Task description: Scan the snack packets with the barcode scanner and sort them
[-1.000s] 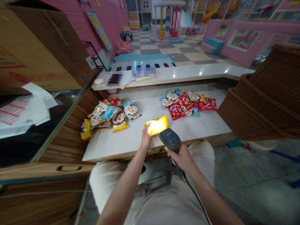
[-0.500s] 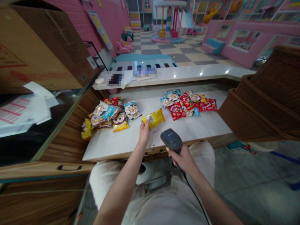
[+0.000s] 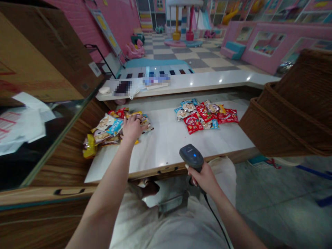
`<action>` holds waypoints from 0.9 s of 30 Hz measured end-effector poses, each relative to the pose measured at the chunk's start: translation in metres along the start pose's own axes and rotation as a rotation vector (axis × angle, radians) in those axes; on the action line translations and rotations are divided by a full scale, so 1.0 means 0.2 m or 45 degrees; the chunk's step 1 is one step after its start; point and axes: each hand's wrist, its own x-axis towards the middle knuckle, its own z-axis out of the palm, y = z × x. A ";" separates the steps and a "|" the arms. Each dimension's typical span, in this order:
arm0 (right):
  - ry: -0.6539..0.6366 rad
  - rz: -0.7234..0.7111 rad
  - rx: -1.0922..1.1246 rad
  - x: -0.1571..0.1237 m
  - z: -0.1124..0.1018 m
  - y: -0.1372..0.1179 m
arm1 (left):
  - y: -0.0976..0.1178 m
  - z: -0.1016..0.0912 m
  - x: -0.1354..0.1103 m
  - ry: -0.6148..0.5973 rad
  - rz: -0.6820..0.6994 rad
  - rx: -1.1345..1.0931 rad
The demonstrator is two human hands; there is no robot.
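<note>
**View:** the head camera looks down over the person's arms at a white stone counter (image 3: 166,148).

**Left hand (image 3: 132,128):** it lies palm down on the pile of cream, blue and yellow snack packets (image 3: 106,127) near the counter's left end, with the fingers curled over the pile. They are closed around or resting on the packets; whether they have hold of one, I cannot tell.

**Right hand (image 3: 203,179):** it is closed firmly around the grip of a black handheld barcode scanner (image 3: 192,155), just past the counter's near edge. The scanner's head points up and away from the packets, and a black cord (image 3: 219,224) hangs down from its base.

**Other packets:** a pile of red and blue snack packets (image 3: 204,117) lies right of centre, near the counter's far edge, well apart from both hands.

**Handling:** a single packet, held by its edge, would keep its printed face open to the scanner. The cord looks best left slack, clear of the piles.

**Rest:** brown wicker baskets (image 3: 285,131) stand past the counter's right end, and a cardboard box (image 3: 38,52) and loose papers (image 3: 23,128) lie to the left. Beyond the counter run a white ledge (image 3: 220,81) and a pink play area (image 3: 264,45).
</note>
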 end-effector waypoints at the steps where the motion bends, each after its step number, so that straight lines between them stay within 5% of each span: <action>1: -0.003 0.005 0.006 0.00 -0.01 0.00 | 0.04 0.01 0.00 0.037 0.000 -0.012; 5: 0.014 0.021 0.025 0.00 -0.04 -0.01 | 0.32 0.11 -0.02 0.127 0.088 -0.204; 11: 0.091 0.080 0.061 -0.01 -0.10 -0.05 | 0.96 0.42 -0.11 -0.142 0.435 -0.435; 14: 0.119 0.095 0.068 -0.02 -0.14 -0.06 | 1.16 0.55 -0.13 -0.233 0.442 -0.513; 20: 0.158 0.089 0.049 -0.03 -0.17 -0.03 | 1.20 0.67 -0.09 -0.239 0.311 -1.022; 27: 0.105 0.055 0.052 -0.03 -0.13 -0.06 | 1.01 0.48 -0.22 -0.170 0.061 -1.698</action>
